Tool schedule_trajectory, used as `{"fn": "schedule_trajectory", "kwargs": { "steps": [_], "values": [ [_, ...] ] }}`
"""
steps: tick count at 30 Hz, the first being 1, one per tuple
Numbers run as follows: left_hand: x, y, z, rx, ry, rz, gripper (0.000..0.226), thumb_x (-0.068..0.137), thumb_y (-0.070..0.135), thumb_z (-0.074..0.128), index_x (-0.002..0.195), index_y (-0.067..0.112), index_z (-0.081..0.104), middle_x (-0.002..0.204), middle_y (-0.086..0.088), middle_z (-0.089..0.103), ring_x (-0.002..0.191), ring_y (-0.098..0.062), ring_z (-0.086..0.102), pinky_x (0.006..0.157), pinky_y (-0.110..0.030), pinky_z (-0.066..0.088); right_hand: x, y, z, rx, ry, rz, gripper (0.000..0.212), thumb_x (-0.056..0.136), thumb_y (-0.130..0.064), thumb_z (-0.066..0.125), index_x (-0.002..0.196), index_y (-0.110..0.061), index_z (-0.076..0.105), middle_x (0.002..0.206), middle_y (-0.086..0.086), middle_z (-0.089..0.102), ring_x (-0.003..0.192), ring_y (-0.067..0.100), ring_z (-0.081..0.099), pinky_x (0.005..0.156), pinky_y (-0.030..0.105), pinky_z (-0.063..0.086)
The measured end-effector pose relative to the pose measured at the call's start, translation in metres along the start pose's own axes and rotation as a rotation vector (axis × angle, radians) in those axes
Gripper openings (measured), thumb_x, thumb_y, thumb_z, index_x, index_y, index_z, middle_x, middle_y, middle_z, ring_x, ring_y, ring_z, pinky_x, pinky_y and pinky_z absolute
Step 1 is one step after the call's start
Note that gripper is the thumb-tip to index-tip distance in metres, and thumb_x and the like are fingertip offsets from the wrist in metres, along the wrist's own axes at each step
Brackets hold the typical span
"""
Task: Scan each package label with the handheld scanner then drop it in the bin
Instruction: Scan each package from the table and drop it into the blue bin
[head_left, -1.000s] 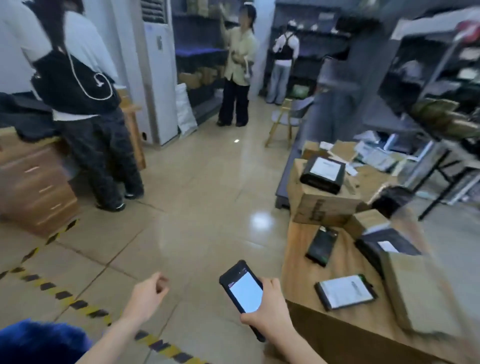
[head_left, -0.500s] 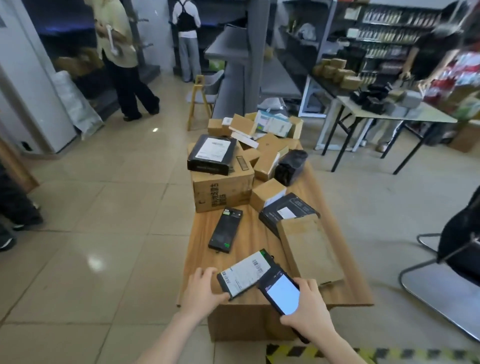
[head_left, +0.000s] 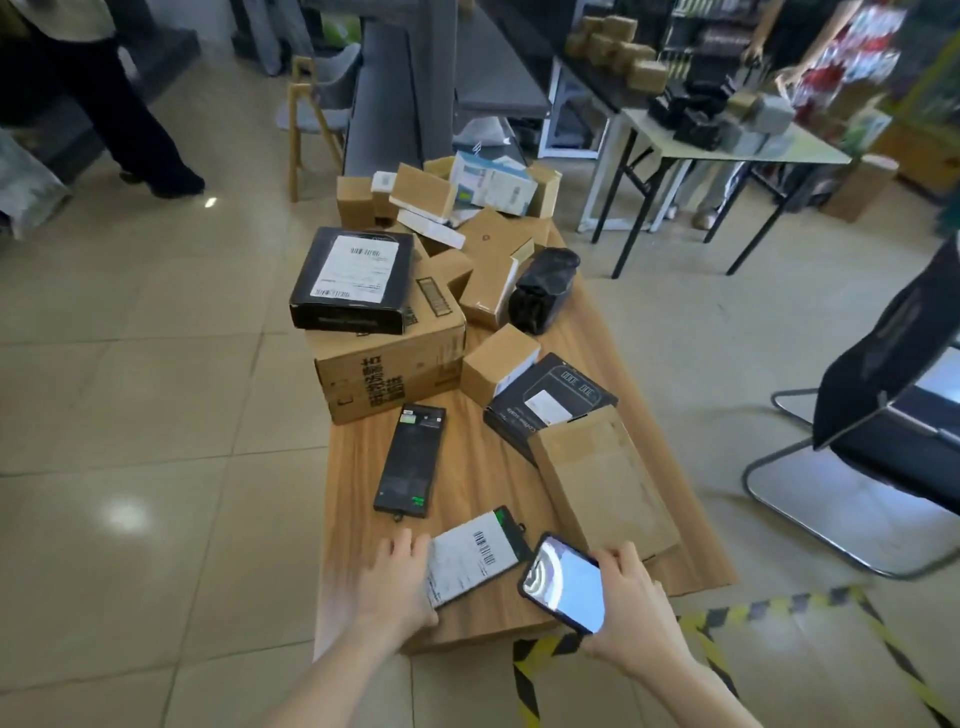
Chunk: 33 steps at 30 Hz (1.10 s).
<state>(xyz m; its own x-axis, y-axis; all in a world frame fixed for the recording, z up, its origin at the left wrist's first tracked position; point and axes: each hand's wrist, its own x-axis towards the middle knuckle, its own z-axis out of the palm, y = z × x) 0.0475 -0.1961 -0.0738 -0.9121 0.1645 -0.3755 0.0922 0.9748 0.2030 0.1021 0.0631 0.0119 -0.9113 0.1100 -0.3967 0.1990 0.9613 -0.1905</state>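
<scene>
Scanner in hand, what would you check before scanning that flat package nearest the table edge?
1. The scanner is gripped in the right hand: ok.
2. Its screen is lit: ok.
3. The package has its label facing up, barcode uncovered: ok.
4. The left hand touches the package's edge: ok.
5. The scanner points at the barcode: cannot tell.
6. A bin within reach: cannot tell, none in view.

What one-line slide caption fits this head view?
Left hand on a labelled package at the table's edge; right hand holds the scanner beside it.
</scene>
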Motion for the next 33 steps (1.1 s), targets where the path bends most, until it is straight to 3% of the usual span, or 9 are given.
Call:
{"fn": "schedule_trajectory", "kwargs": {
  "steps": [4,8,13,19,22,25,30,33],
  "values": [
    [0.008,-0.048,-0.027,0.060,0.106,0.192,0.077,0.073,0.030,0.071,0.139,0.024,0.033,0.133,0.007,0.034,0.122,-0.020,0.033,0.081,-0.032,0.051,0.011,-0.025,-0.012,-0.169,0.027,-0.134,0.087,0.061,-0.049,0.074,0.134,-0.027,0.034,0.122,-0.004,0.034,0.111,0.016,0.043,0.087,0.029,0.043],
    [0.013,-0.090,-0.056,0.085,0.127,0.301,0.079,0.075,0.027,0.069,0.143,0.025,0.030,0.137,0.010,0.032,0.129,-0.014,0.026,0.075,-0.024,0.052,0.019,-0.053,-0.018,-0.258,0.044,-0.219,0.082,0.071,-0.047,0.074,0.138,-0.029,0.031,0.138,-0.002,0.031,0.120,0.016,0.038,0.096,0.030,0.041],
    [0.006,-0.119,-0.078,0.083,0.160,0.333,0.077,0.073,0.032,0.072,0.139,0.027,0.034,0.130,0.010,0.035,0.124,-0.011,0.030,0.072,-0.023,0.050,0.021,-0.082,-0.019,-0.355,0.062,-0.254,0.083,0.074,-0.037,0.076,0.142,-0.026,0.029,0.147,0.002,0.026,0.127,0.018,0.037,0.101,0.031,0.038],
    [-0.020,-0.138,-0.085,0.095,0.184,0.322,0.076,0.073,0.031,0.074,0.138,0.024,0.036,0.130,0.007,0.038,0.124,-0.012,0.032,0.074,-0.023,0.050,0.012,-0.109,-0.011,-0.379,0.089,-0.284,0.081,0.073,-0.039,0.076,0.140,-0.027,0.031,0.146,0.001,0.029,0.123,0.018,0.040,0.098,0.029,0.040],
    [-0.042,-0.152,-0.086,0.123,0.190,0.272,0.078,0.071,0.028,0.075,0.138,0.025,0.035,0.130,0.008,0.037,0.124,-0.012,0.032,0.067,-0.021,0.045,0.003,-0.121,-0.008,-0.401,0.090,-0.324,0.085,0.070,-0.040,0.078,0.139,-0.027,0.031,0.143,0.001,0.031,0.121,0.019,0.041,0.097,0.029,0.041],
    [-0.070,-0.170,-0.080,0.065,0.212,0.161,0.082,0.068,0.028,0.075,0.139,0.027,0.034,0.129,0.010,0.036,0.122,-0.012,0.032,0.069,-0.024,0.050,-0.007,-0.137,-0.005,-0.344,0.061,-0.362,0.088,0.065,-0.044,0.080,0.137,-0.029,0.031,0.140,-0.001,0.032,0.119,0.018,0.041,0.096,0.028,0.042],
    [-0.158,-0.208,-0.047,-0.164,0.334,-0.178,0.077,0.064,0.041,0.066,0.135,0.033,0.039,0.123,0.011,0.040,0.112,-0.014,0.041,0.075,-0.031,0.051,-0.024,-0.180,0.008,-0.217,0.045,-0.491,0.083,0.062,-0.055,0.076,0.128,-0.030,0.032,0.129,-0.006,0.035,0.107,0.012,0.047,0.085,0.018,0.048],
    [-0.236,-0.236,-0.010,-0.306,0.427,-0.433,0.078,0.059,0.051,0.063,0.133,0.032,0.045,0.112,0.010,0.045,0.098,-0.014,0.048,0.070,-0.029,0.045,-0.039,-0.222,0.034,-0.124,-0.002,-0.605,0.079,0.053,-0.059,0.074,0.115,-0.027,0.036,0.115,-0.004,0.036,0.094,0.010,0.049,0.075,0.022,0.051]
  ]
}}
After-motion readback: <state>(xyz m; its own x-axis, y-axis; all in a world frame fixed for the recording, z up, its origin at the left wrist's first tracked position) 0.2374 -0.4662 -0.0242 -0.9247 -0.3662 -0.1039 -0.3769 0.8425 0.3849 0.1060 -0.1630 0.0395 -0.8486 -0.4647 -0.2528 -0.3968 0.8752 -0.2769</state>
